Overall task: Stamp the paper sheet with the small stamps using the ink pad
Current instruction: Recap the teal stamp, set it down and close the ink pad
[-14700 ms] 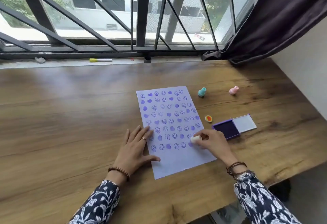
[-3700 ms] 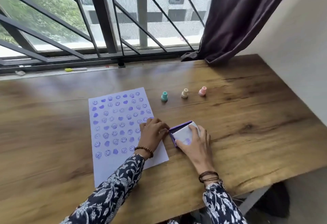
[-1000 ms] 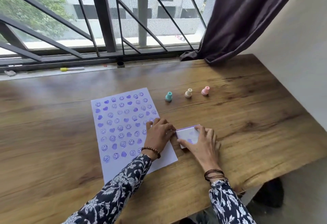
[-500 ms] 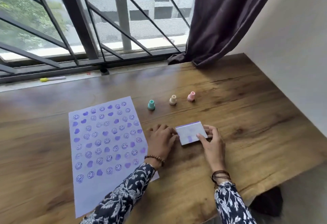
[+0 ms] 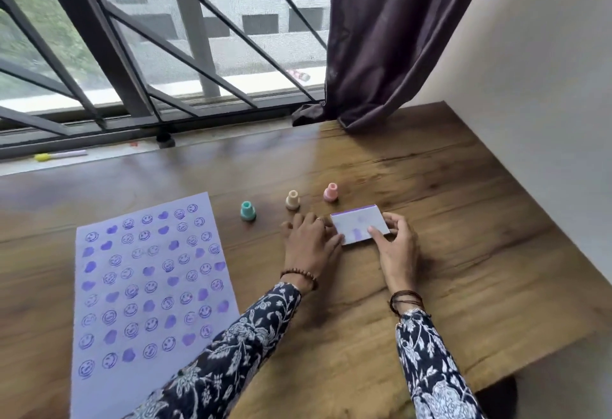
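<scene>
The paper sheet, covered with rows of purple smileys and hearts, lies at the left of the wooden table. Three small stamps stand in a row behind my hands: teal, cream and pink. The ink pad lies with its white, purple-smudged lid shut, between my hands. My left hand rests flat against its left end. My right hand holds its right end, with the index finger on the lid.
A barred window runs along the back, with a yellow-capped pen on the sill. A dark curtain hangs at the back right and touches the table. A white wall borders the table's right side. The front edge is near my right sleeve.
The ink pad's lid went from half open to shut, and both hands slid the pad right, off the sheet's edge toward the stamps. The cream stamp now stands in the row.
</scene>
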### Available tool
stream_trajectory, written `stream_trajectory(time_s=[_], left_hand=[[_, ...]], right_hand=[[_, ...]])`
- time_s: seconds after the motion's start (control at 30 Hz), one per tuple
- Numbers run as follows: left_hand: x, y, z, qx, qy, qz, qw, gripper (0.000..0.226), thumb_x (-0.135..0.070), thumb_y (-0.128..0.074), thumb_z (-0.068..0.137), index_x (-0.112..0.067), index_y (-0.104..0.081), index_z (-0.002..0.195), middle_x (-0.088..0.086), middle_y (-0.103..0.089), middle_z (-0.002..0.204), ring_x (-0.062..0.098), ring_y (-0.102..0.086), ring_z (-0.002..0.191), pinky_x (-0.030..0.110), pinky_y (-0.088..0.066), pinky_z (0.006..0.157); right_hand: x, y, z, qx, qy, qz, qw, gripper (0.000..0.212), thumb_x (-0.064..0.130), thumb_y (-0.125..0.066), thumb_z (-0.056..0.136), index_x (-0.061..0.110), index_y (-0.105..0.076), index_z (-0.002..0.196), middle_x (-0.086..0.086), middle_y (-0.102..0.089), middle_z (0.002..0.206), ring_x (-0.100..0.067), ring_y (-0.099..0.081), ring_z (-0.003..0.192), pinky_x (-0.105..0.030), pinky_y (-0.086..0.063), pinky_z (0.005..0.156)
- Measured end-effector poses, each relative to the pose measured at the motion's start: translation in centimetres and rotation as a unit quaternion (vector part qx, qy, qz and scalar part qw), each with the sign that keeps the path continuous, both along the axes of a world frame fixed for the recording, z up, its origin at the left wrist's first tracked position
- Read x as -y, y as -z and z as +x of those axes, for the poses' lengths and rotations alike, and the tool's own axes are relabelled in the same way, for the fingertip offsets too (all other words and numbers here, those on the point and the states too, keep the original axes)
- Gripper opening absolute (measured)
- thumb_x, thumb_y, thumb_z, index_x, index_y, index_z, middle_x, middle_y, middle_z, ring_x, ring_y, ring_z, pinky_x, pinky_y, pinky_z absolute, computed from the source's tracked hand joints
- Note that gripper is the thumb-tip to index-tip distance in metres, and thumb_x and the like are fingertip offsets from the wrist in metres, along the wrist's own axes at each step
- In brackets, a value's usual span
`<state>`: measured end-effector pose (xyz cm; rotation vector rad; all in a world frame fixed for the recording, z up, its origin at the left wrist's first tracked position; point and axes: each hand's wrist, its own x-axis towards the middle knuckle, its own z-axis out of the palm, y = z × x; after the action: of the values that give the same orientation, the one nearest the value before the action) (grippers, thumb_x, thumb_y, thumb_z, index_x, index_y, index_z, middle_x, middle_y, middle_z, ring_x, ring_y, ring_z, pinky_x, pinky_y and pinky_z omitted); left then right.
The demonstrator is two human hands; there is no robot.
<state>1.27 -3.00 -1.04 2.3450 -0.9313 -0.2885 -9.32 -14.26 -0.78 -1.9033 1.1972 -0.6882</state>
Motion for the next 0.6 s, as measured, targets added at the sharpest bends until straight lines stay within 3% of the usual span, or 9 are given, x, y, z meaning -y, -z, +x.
stream_trajectory(time_s=[0.13, 0.2, 0.3, 0.47, 0.6], left_hand=[[-3.0, -0.7, -0.8, 0.0, -0.015, -0.049, 0.999, 0.02, -0.04, -0.058, 0.082, -0.028, -0.06, 0.097, -0.005, -0.062, 0.101, 0.017, -0.046, 0.104, 0.032, -0.021, 0.085], [-5.5, -1.3, -1.3, 0.003, -0.031, -0.069, 0.997, 0.015, -0.037, -0.059, 0.082, -0.029, -0.061, 0.094, -0.006, -0.063, 0.097, 0.015, -0.048, 0.1, 0.028, -0.018, 0.079], [-10.5, -1.6, -1.7, 0.012, -0.067, -0.051, 0.996, 0.011, -0.027, -0.054, 0.085, -0.03, -0.062, 0.093, -0.007, -0.062, 0.095, 0.013, -0.048, 0.098, 0.025, -0.014, 0.075], [-20.9, -1.5, -1.5, 0.042, -0.163, -0.021, 0.986, 0.014, -0.027, -0.052, 0.086, -0.03, -0.063, 0.094, -0.01, -0.064, 0.1, 0.006, -0.042, 0.103, 0.026, -0.019, 0.078], [-28.1, -1.6, -1.1, 0.085, -0.225, -0.005, 0.971, 0.035, -0.04, -0.038, 0.079, -0.027, -0.067, 0.093, -0.005, -0.068, 0.103, 0.01, -0.048, 0.106, 0.04, -0.038, 0.085]], right_hand=[[-4.1, -0.6, 0.5, 0.02, 0.053, -0.028, 0.998, 0.031, 0.017, -0.074, 0.072, 0.016, -0.061, 0.1, -0.009, -0.059, 0.104, -0.031, -0.05, 0.096, -0.033, -0.036, 0.087], [-8.1, -0.8, 1.2, 0.046, -0.001, -0.033, 0.998, 0.029, 0.012, -0.073, 0.073, 0.019, -0.061, 0.099, 0.001, -0.056, 0.1, -0.027, -0.051, 0.095, -0.029, -0.037, 0.085], [-14.5, -0.8, 2.5, 0.044, -0.11, -0.044, 0.992, 0.028, 0.004, -0.069, 0.074, 0.021, -0.063, 0.096, 0.005, -0.056, 0.095, -0.016, -0.051, 0.092, -0.038, -0.046, 0.086], [-22.2, -0.6, 3.9, -0.009, -0.238, -0.066, 0.969, 0.027, 0.005, -0.069, 0.073, 0.02, -0.064, 0.095, -0.004, -0.062, 0.1, -0.025, -0.056, 0.092, -0.04, -0.047, 0.08], [-25.1, -0.4, 4.1, -0.082, -0.278, -0.111, 0.951, 0.035, 0.022, -0.08, 0.064, 0.022, -0.066, 0.096, -0.005, -0.062, 0.106, -0.028, -0.057, 0.095, -0.041, -0.045, 0.077]])
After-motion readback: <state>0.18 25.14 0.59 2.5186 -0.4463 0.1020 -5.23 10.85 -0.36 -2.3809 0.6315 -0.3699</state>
